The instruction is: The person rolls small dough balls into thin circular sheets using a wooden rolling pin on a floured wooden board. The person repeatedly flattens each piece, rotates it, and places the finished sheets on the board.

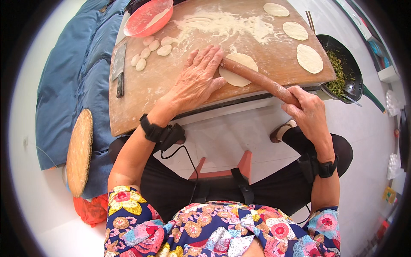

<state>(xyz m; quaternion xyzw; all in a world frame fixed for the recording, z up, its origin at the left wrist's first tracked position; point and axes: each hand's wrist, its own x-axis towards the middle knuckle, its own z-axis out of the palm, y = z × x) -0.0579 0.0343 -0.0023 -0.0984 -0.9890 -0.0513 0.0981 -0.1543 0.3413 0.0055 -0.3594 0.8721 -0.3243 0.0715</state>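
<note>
My right hand [305, 107] grips the near end of a wooden rolling pin [257, 77], which slants across a flat round of dough [236, 80] near the board's front edge. At the pin's far end lies my left hand [202, 74], palm down with fingers extended; whether it presses on the pin or the dough cannot be told. Several small dough pieces [145, 53] sit on the wooden board [144, 102] to the left. Three rolled dough rounds [310, 59] lie along its right side. Loose flour [221, 24] is spread over the back.
A cleaver [120, 85] lies at the board's left edge, near a red bowl [149, 19] at the back left. Right of the board stands a wok [351, 74] with chopped green filling [335, 74]. A round woven lid or tray [80, 152] leans against the blue sofa [70, 83].
</note>
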